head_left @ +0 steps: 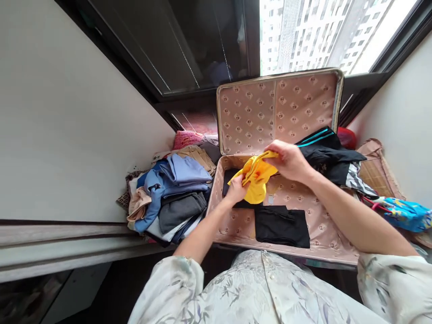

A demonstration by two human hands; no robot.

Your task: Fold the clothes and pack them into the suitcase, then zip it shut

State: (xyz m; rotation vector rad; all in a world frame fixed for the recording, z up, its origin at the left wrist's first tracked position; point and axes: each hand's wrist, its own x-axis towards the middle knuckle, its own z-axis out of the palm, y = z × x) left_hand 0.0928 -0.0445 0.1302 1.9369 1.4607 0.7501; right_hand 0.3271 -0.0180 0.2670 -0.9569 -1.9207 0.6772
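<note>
A yellow cloth (257, 182) with orange marks hangs over the open suitcase (313, 225). My left hand (236, 189) grips its lower left edge. My right hand (288, 159) pinches its top right edge. The suitcase has a pink patterned lining and its lid (276, 110) stands upright against the window. Inside it lie a folded black garment (281, 225) near the front and another black piece (232, 189) partly hidden under the yellow cloth.
A pile of folded clothes (172, 193) in blue, grey and beige sits left of the suitcase, with a pink item (187, 138) behind. Dark garments (329, 155) drape over the right side. A blue patterned bag (407, 213) lies far right. White walls close in on both sides.
</note>
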